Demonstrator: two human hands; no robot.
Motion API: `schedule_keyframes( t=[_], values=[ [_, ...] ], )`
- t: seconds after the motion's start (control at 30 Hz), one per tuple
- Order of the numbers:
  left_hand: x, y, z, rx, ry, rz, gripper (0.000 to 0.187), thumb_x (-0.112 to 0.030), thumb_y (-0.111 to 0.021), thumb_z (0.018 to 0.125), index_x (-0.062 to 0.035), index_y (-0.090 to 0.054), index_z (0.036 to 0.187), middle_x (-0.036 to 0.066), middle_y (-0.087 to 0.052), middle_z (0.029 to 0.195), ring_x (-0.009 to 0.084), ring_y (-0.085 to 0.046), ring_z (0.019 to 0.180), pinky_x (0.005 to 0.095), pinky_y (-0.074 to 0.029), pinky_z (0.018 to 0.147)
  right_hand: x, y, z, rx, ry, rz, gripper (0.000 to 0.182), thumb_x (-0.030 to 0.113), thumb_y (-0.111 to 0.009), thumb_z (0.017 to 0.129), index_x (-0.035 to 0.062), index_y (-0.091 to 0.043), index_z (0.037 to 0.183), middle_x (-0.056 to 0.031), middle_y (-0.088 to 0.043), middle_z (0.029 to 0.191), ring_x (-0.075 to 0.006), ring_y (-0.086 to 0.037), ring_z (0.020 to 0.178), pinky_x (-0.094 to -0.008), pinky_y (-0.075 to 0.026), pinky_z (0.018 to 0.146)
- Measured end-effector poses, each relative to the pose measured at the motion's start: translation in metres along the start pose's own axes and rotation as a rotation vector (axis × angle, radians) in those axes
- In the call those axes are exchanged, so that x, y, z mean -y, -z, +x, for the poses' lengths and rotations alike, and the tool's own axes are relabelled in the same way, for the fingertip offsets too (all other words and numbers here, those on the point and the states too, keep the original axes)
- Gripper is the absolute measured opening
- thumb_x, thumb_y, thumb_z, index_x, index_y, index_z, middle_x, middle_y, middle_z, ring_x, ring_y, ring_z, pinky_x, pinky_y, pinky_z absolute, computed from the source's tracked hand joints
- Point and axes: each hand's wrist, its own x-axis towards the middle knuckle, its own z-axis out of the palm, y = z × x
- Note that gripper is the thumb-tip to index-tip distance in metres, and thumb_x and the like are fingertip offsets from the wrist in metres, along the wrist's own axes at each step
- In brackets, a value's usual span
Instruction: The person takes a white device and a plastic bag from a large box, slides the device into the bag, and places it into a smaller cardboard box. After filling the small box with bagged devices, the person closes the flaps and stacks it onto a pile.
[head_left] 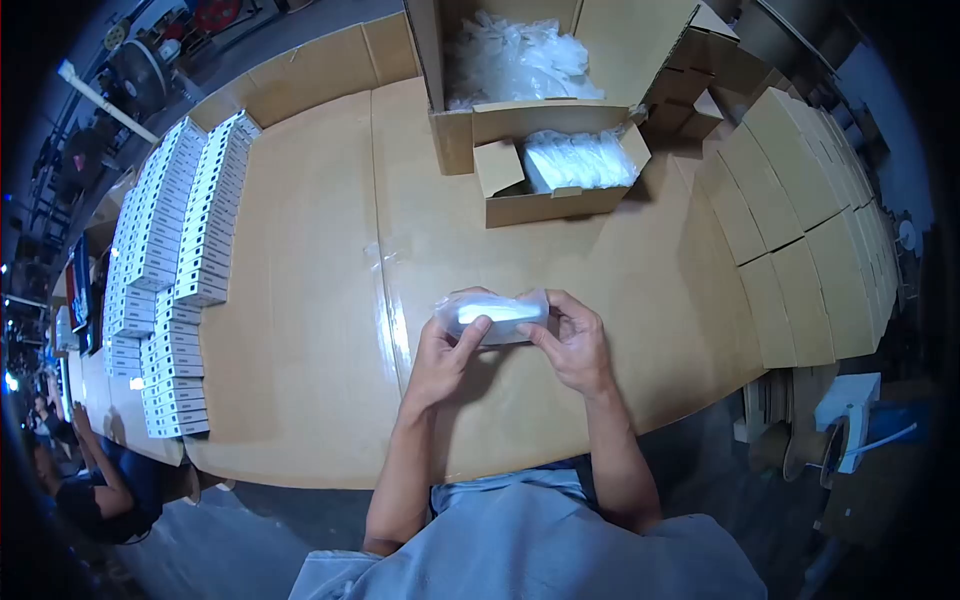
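Left grip (441,358) and right grip (577,350) clamp 1 plastic-wrapped packet (505,313); white boxes (160,222) line the desk (300,300)'s left edge.

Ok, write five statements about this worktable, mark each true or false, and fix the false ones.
1. The left hand and right hand both hold a translucent packet. True.
2. Small white boxes are stacked along the left of the table. True.
3. The right hand lies flat on the table. False: it grips one end of the translucent packet.
4. A small open carton stands in front of a larger box. True.
5. The larger box is shut. False: it is open, with clear plastic inside.
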Motion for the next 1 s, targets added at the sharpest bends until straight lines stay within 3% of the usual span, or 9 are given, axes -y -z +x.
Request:
schedule_keyframes(
  t=[0.07,0.27,0.37,0.47,0.6,0.7,0.73,0.83,1.0],
  values=[
    [0.007,-0.002,0.000,-0.058,-0.038,-0.053,0.023,-0.016,-0.064,0.100,-0.0013,-0.067,0.118,0.003,-0.067,0.109,0.0086,-0.059,0.089,0.0242,-0.048,0.074,0.003,0.006,0.002,0.053,0.050,-0.115,0.023,-0.007,-0.070,0.089,-0.0048,-0.067,0.112,-0.0127,-0.068,0.115,-0.0176,-0.063,0.111,-0.0300,-0.051,0.097],
    [-0.004,-0.013,-0.002,-0.237,0.122,-0.036,0.029,-0.028,-0.062,0.103,-0.0014,-0.073,0.106,0.000,-0.069,0.090,0.0057,-0.058,0.076,0.0229,-0.048,0.065,0.001,0.013,0.003,-0.070,0.005,-0.075,0.010,0.002,-0.072,0.091,-0.0051,-0.073,0.098,-0.0165,-0.072,0.113,-0.0218,-0.066,0.108,-0.0328,-0.050,0.097],
    [0.006,-0.009,0.000,-0.260,0.160,-0.007,0.032,-0.031,-0.061,0.103,-0.0015,-0.070,0.111,0.005,-0.071,0.098,0.0104,-0.068,0.084,0.0242,-0.057,0.069,0.008,0.015,0.004,-0.152,0.007,0.087,0.012,0.006,-0.072,0.093,-0.0058,-0.072,0.095,-0.0201,-0.069,0.121,-0.0238,-0.063,0.115,-0.0342,-0.047,0.101],
    [0.001,-0.010,0.002,-0.304,0.152,-0.076,0.031,-0.032,-0.062,0.103,-0.0025,-0.070,0.110,0.004,-0.072,0.096,0.0097,-0.068,0.081,0.0234,-0.056,0.066,0.014,0.021,0.005,-0.133,0.193,0.048,0.009,0.002,-0.073,0.090,-0.0037,-0.074,0.096,-0.0182,-0.066,0.128,-0.0228,-0.063,0.114,-0.0351,-0.049,0.099],
    [0.002,-0.016,0.003,-0.300,0.121,-0.031,0.041,-0.038,-0.059,0.104,0.0008,-0.072,0.109,0.003,-0.070,0.088,0.0075,-0.063,0.076,0.0238,-0.053,0.064,0.022,0.015,0.005,0.111,0.111,-0.321,0.026,-0.001,-0.079,0.080,0.0047,-0.077,0.106,-0.0150,-0.071,0.119,-0.0242,-0.068,0.109,-0.0339,-0.052,0.096],
    [0.010,-0.014,0.003,-0.298,0.144,-0.132,0.047,-0.042,-0.054,0.105,0.0009,-0.072,0.110,0.004,-0.070,0.087,0.0088,-0.064,0.075,0.0253,-0.053,0.065,0.025,0.007,0.005,0.078,0.044,-0.356,0.029,-0.007,-0.076,0.080,-0.0027,-0.074,0.108,-0.0132,-0.072,0.116,-0.0207,-0.067,0.107,-0.0306,-0.052,0.095],
    [0.011,-0.012,0.003,-0.296,0.139,-0.136,0.045,-0.036,-0.047,0.108,0.0037,-0.069,0.108,0.010,-0.072,0.091,0.0170,-0.072,0.082,0.0319,-0.062,0.073,0.024,0.004,0.004,0.044,0.018,-0.304,0.031,-0.006,-0.077,0.080,-0.0028,-0.073,0.110,-0.0133,-0.074,0.111,-0.0200,-0.069,0.103,-0.0307,-0.053,0.094],
    [0.003,-0.014,0.002,-0.260,0.130,-0.232,0.048,-0.037,-0.046,0.108,0.0052,-0.066,0.119,0.013,-0.072,0.096,0.0208,-0.073,0.089,0.0349,-0.063,0.079,0.025,0.006,0.004,0.063,-0.018,-0.346,0.029,-0.004,-0.077,0.081,-0.0031,-0.072,0.110,-0.0149,-0.074,0.112,-0.0224,-0.067,0.112,-0.0334,-0.052,0.097],
    [-0.004,-0.012,0.000,-0.157,0.030,-0.227,0.051,-0.037,-0.045,0.108,-0.0018,-0.046,0.146,0.020,-0.066,0.121,0.0231,-0.069,0.104,0.0363,-0.061,0.085,0.022,0.013,0.006,0.071,0.023,-0.464,0.028,0.006,-0.081,0.080,0.0038,-0.075,0.107,-0.0131,-0.072,0.120,-0.0305,-0.061,0.125,-0.0404,-0.048,0.105]
  ],
)
